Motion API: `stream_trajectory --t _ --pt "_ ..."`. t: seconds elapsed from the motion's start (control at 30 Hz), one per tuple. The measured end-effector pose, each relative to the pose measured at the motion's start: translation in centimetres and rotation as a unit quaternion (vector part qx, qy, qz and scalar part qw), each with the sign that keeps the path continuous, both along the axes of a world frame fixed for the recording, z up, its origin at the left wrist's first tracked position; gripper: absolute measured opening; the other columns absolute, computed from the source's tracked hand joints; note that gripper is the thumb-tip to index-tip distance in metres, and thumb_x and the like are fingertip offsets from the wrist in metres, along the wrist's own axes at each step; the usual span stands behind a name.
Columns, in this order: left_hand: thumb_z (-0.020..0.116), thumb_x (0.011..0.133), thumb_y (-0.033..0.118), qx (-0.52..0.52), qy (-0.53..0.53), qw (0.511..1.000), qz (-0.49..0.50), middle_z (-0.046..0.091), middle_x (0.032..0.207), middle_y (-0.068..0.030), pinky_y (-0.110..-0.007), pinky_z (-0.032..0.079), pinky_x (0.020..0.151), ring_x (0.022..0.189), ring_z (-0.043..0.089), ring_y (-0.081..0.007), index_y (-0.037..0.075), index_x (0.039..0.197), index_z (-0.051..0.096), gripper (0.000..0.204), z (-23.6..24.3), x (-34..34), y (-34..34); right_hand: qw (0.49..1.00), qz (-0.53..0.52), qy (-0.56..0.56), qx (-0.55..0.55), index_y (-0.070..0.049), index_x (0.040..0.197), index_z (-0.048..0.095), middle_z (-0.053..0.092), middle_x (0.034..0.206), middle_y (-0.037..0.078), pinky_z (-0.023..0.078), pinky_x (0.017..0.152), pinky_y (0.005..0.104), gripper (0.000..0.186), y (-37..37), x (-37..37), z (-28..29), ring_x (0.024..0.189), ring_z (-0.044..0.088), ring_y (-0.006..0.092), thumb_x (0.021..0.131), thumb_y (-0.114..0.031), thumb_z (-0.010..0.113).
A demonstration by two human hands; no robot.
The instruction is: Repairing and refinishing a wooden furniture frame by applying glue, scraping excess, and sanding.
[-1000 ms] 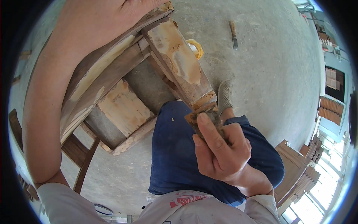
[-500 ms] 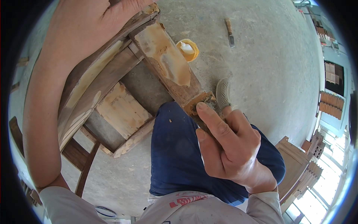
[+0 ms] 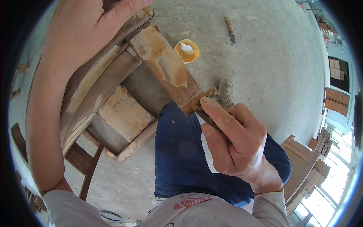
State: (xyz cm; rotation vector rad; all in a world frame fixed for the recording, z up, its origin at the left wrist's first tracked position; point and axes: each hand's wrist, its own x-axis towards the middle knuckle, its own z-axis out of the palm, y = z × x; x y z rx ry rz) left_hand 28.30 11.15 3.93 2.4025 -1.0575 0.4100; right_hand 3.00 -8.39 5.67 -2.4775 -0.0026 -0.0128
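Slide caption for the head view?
Left hand over a wooden frame, right hand holding a dark block at its end.

12 o'clock: yellow tub on grey floor, white object inside | 1 o'clock: wood-handled blade tool lying flat, blade toward 5 o'clock | 3 o'clock: brown slats in a row by the wall | 4 o'clock: light-brown wooden panel, bright window panes beyond it toward the edge

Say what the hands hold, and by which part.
Right hand: a small dark flat piece, index finger on its top face, thumb at its near side. Left hand: cannot be told.
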Motion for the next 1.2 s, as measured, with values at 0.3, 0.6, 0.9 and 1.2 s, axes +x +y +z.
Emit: stream_trajectory --t 0.3,0.6,0.9,1.2 --pt "0.075 0.092 0.032 0.002 -0.002 1.0 -0.024 0.056 0.132 -0.017 -0.047 0.039 0.11 0.129 0.047 -0.037 0.0 0.127 0.056 0.051 0.1 0.4 0.5 0.994 -0.016 0.001 0.104 0.005 0.125 0.072 0.055 0.078 0.007 0.031 0.055 0.0262 0.041 -0.6 -0.8 -0.2 0.061 0.039 0.0141 0.085 0.001 0.066" --pt "0.064 0.099 0.02 0.083 -0.178 0.98 -0.029 0.063 0.136 -0.0125 -0.041 0.04 0.112 0.129 0.055 -0.031 0.002 0.132 0.061 0.038 0.8 0.4 0.5 0.96 -0.006 0.046 0.276 0.006 0.128 0.069 0.057 0.074 0.005 0.031 0.052 0.0263 0.041 -5.0 -0.3 -0.4 0.056 0.037 0.0116 0.088 0.001 0.066" --pt "0.07 0.097 0.034 0.127 -0.203 0.97 -0.034 0.062 0.142 -0.0097 -0.043 0.034 0.117 0.137 0.049 -0.0322 0.007 0.138 0.061 0.05 0.3 0.6 -0.2 0.843 0.023 0.279 0.459 0.009 0.138 0.062 0.07 0.094 0.006 0.035 0.061 0.0223 0.047 -12.1 3.2 -0.4 0.064 0.044 0.0086 0.092 0.004 0.056" --pt "0.064 0.099 0.038 0.163 -0.14 0.976 -0.023 0.061 0.144 -0.0088 -0.043 0.031 0.119 0.137 0.048 -0.0317 0.007 0.138 0.061 0.049 1.1 1.2 0.3 0.686 0.103 0.323 0.644 0.009 0.142 0.059 0.071 0.1 0.008 0.038 0.068 0.0234 0.049 -11.1 2.4 -6.9 0.072 0.05 0.0114 0.093 0.003 0.055"
